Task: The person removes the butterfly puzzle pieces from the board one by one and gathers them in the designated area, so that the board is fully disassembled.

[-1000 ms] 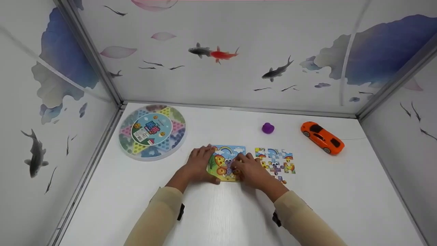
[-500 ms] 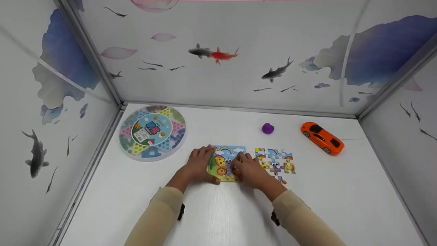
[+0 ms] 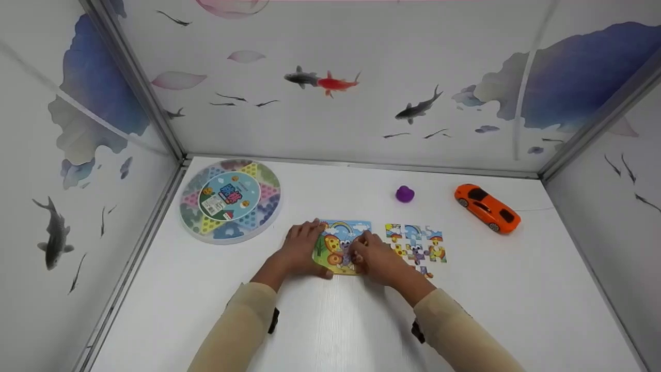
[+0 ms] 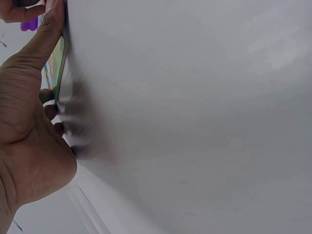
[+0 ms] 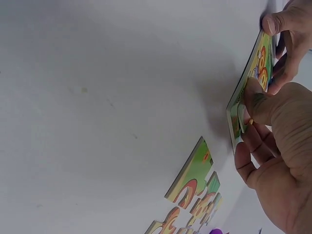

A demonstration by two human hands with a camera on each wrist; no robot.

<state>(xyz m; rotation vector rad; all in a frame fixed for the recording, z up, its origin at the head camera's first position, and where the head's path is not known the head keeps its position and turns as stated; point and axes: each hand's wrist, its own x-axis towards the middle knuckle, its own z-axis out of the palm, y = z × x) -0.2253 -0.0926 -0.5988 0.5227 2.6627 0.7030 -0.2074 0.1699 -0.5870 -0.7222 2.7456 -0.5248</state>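
A small picture jigsaw board [image 3: 334, 257] with a cartoon scene of a rainbow and a purple figure lies mid-table. My left hand [image 3: 302, 250] grips its left side, fingers at the far corner and thumb at the near one. In the left wrist view the left thumb runs along the board's near edge. Over the board's right part, my right hand [image 3: 381, 258] pinches a puzzle piece [image 5: 242, 117] between thumb and fingers. The right wrist view shows this piece tilted above the board's near right corner. Just right of that hand, several loose jigsaw pieces [image 3: 438, 253] lie in rough rows.
A round Chinese checkers box [image 3: 231, 200] lies at the back left. Behind the loose pieces sits a small purple toy [image 3: 405, 194], with an orange toy car [image 3: 488, 208] further right. White printed walls [image 3: 330, 129] close off the table's back and sides.
The right hand's fingers have drawn together and turned slightly at the board's right part. My left hand, the board and the loose pieces stay where they were.
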